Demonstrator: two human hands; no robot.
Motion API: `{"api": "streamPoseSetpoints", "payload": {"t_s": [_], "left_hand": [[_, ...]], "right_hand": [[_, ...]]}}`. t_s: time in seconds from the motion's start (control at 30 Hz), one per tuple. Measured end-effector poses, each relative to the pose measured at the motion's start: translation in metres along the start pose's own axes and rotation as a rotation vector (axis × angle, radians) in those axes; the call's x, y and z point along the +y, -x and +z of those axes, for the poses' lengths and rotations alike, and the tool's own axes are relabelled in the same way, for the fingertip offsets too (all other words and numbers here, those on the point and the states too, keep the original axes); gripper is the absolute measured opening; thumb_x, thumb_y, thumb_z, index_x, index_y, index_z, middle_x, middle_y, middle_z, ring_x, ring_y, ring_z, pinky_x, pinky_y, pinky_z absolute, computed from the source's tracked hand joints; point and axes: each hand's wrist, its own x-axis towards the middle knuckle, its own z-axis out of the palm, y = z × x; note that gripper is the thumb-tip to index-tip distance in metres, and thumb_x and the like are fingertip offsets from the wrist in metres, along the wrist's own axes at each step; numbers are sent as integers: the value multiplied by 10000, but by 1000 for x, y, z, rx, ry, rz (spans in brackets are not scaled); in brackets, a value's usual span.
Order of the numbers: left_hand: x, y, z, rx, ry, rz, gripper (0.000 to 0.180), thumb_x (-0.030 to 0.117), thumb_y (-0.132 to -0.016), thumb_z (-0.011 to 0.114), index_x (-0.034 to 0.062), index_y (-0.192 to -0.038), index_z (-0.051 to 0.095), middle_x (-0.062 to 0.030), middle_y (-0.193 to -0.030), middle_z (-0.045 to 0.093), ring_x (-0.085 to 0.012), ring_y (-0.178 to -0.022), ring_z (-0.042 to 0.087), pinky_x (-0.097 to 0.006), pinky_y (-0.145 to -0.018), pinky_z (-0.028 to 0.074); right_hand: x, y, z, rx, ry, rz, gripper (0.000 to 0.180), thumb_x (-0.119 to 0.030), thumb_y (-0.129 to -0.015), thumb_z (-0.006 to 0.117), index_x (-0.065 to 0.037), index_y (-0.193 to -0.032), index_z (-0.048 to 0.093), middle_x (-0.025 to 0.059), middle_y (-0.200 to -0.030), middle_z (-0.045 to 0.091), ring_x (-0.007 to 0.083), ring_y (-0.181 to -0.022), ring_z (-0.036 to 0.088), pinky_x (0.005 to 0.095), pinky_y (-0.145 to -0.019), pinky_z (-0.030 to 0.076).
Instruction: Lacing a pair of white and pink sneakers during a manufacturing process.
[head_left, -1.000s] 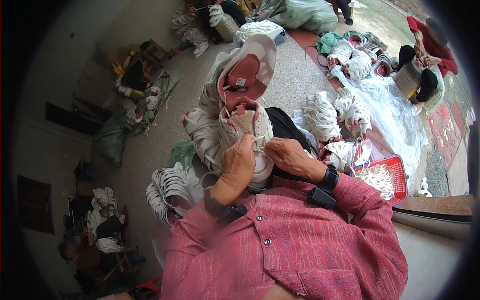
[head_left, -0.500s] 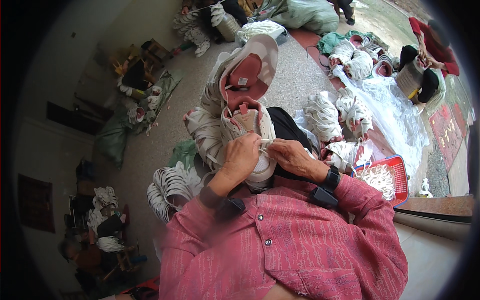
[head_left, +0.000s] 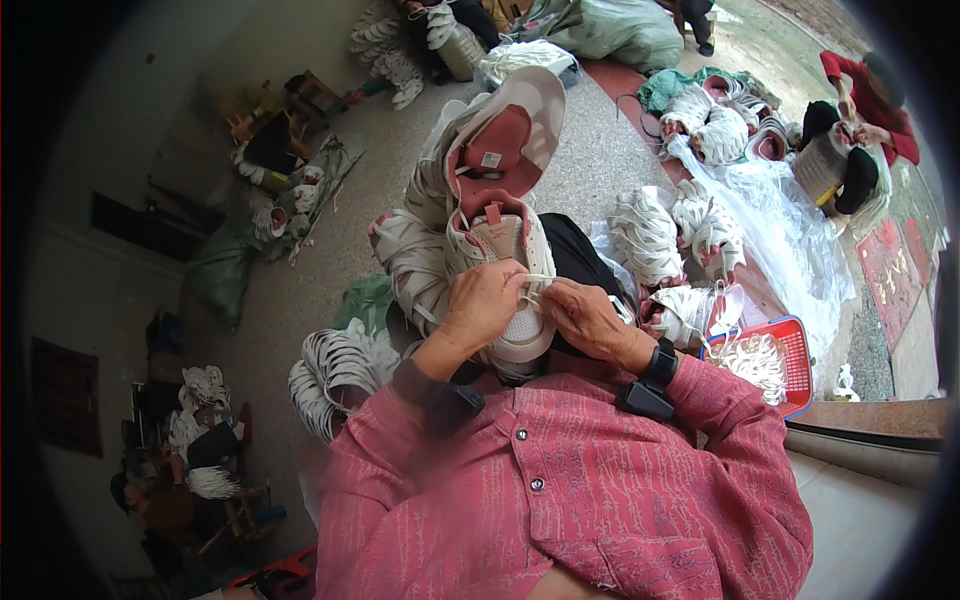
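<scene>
A white and pink sneaker [head_left: 520,325] lies in front of me, toe toward my body, its pink tongue loop pointing away. Over its front, both hands pinch a white shoelace [head_left: 538,281] that runs between them. My left hand [head_left: 483,305] is closed on the lace at the shoe's left side, and my right hand [head_left: 588,318] grips it at the right. The fingertips nearly meet, so part of the lacing is hidden. Just beyond stands another upright shoe [head_left: 508,135] with pink lining, and stacked white shoes [head_left: 410,262] press against the left side.
A red basket [head_left: 795,365] of white laces stands at my right, beside bundled shoes [head_left: 645,238] and clear plastic sheeting [head_left: 785,225]. More bundled shoes [head_left: 340,375] lie at my left. A person in red [head_left: 870,110] works at far right; others sit at the left and back.
My hands stay on the lace with only slight finger movement. The view has shifted a little. At the far right, the other person's hand has moved slightly.
</scene>
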Motion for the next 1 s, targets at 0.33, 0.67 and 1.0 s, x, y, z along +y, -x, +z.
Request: {"api": "streamPoseSetpoints", "payload": {"t_s": [0.33,0.67,1.0], "left_hand": [[3,-2,1,-41,22,-29,220,223,-962,564,48,-989,694,-59,-707,663,-171,-670,670,-325,-636,502],[1,-5,1,-67,21,-15,261,279,-923,605,48,-967,719,-108,-781,711,-224,-733,696,-350,-678,513],[1,-10,5,-29,52,-6,314,354,-899,645,56,-948,730,-119,-780,706,-238,-763,699,-367,-689,511]], "right_hand": [[-9,-6,5,-38,257,51,145,-164,-907,576,-28,-863,555,173,-807,602,402,-706,633,467,-610,506],[-18,-10,2,-163,-1127,847,195,-129,-968,531,-12,-860,645,22,-717,604,140,-543,593,292,-530,522],[5,-9,14,45,-118,196,204,-122,-933,536,-8,-787,622,64,-676,625,173,-616,639,301,-530,485]]}}
